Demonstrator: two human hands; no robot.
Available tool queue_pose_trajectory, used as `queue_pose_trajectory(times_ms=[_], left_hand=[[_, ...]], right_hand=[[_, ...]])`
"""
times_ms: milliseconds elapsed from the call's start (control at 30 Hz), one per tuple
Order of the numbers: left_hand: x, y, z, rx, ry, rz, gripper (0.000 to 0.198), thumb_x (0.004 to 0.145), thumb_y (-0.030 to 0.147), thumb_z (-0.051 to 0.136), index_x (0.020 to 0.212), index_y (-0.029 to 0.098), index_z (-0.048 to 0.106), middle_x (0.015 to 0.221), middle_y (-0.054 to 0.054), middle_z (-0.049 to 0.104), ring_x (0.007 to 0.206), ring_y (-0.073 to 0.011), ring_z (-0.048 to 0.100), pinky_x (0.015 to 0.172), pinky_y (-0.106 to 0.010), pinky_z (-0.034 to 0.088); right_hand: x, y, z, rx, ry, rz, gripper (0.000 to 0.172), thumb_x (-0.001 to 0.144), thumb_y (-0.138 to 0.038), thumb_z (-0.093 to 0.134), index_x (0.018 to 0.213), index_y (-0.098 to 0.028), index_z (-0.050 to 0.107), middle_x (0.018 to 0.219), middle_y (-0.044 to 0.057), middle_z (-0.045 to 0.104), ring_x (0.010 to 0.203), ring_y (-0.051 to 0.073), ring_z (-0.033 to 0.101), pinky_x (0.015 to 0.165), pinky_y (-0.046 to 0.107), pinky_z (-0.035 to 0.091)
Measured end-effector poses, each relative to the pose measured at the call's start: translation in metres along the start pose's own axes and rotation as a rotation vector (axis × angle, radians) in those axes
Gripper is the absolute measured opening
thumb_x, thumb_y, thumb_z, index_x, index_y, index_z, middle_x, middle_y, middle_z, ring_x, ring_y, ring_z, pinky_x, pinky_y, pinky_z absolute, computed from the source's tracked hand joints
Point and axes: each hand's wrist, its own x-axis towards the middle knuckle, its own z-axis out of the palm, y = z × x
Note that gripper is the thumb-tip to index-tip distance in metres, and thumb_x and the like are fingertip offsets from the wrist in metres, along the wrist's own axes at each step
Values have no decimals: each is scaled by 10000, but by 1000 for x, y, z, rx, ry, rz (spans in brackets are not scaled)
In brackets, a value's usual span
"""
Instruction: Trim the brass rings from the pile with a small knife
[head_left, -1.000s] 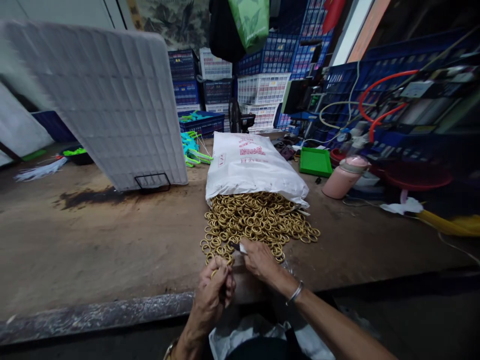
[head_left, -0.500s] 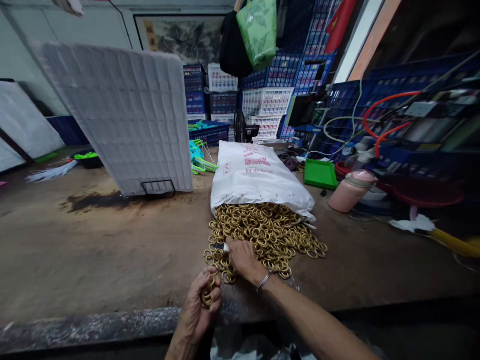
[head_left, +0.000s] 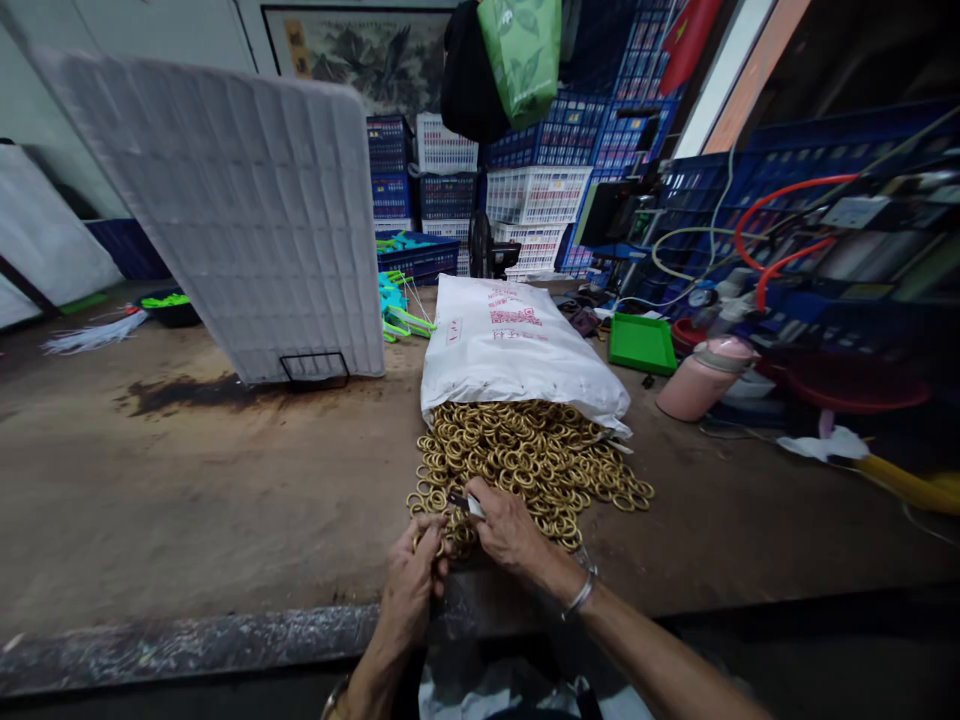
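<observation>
Many gold-coloured rings spill in a heap from the open mouth of a white sack lying on the brown table. My left hand is closed around a few of the rings at the near left edge of the heap. Close beside it, over the near part of the heap, my right hand grips a small knife with a dark blade and a white handle. The blade points left, just above my left fingers. A metal bracelet circles my right wrist.
A white padded panel stands upright at the left. Green and blue plastic pieces lie behind it. Right of the sack are a green tray and a pink bottle. Stacked crates stand at the back.
My left hand has turned and moved up toward the heap, with rings still in it. My right hand has shifted slightly right and nearer with the knife. The view has tilted slightly.
</observation>
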Motion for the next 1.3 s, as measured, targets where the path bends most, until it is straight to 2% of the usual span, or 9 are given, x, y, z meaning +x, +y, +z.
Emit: queue_pose_trajectory(times_ms=[167,333,433,567,667,767,1033,1167,1300], left_hand=[[-1,-1,15,204,-9,27,375,687,523,561,833,180,523,442,104,398,303,-39,314,291,-136,231],[-6,0,23,263,1,68,338,692,522,544,691,188,495,458,89,414,338,-45,335,331,-148,253],[-9,-1,26,305,15,133,307,711,489,540,659,189,502,465,83,418,367,-53,348,376,-159,292],[-13,-3,31,334,-20,284,277,722,446,546,653,177,539,523,52,474,453,-77,423,450,-175,351],[-13,-5,33,324,-41,170,292,721,467,541,671,180,522,515,55,478,406,-65,396,397,-167,317],[-11,-10,34,289,-27,49,305,719,486,537,723,181,516,523,56,489,375,-56,379,345,-150,277],[-10,-14,38,126,-125,28,332,693,483,585,745,159,537,634,21,537,428,-48,428,335,-132,273],[-11,-13,40,70,-134,-20,354,700,499,573,772,154,538,643,16,540,429,-46,428,337,-129,264],[-11,-16,38,96,-134,-17,349,731,498,540,745,149,528,606,25,500,434,-50,417,338,-128,264]], right_hand=[[-14,-12,-8,181,10,-3,290,648,-38,409,868,-199,507,706,-6,542,635,124,466,596,212,295],[-17,-13,-9,379,54,129,88,783,-187,414,749,-188,495,635,-29,479,580,104,412,556,203,294],[-17,-9,-5,509,63,214,173,812,-269,408,682,-181,481,601,-40,452,572,97,397,542,198,301],[-22,-6,-3,717,-39,334,229,807,-285,408,611,-177,454,533,-46,446,510,87,404,500,194,313],[-25,-5,-2,820,-51,408,228,809,-312,410,632,-177,460,532,-47,462,495,85,432,489,192,333],[-26,-6,-1,798,-28,433,184,792,-269,421,639,-177,465,530,-47,475,507,91,464,502,194,352],[-29,-1,1,757,35,366,208,804,-279,395,645,-177,482,550,-32,507,533,99,469,534,202,350],[-35,3,1,518,46,310,186,811,-233,373,660,-185,470,580,-22,517,542,103,446,524,204,300],[-42,3,0,210,50,169,152,678,-72,427,742,-191,497,647,-14,538,585,111,434,551,220,259]])
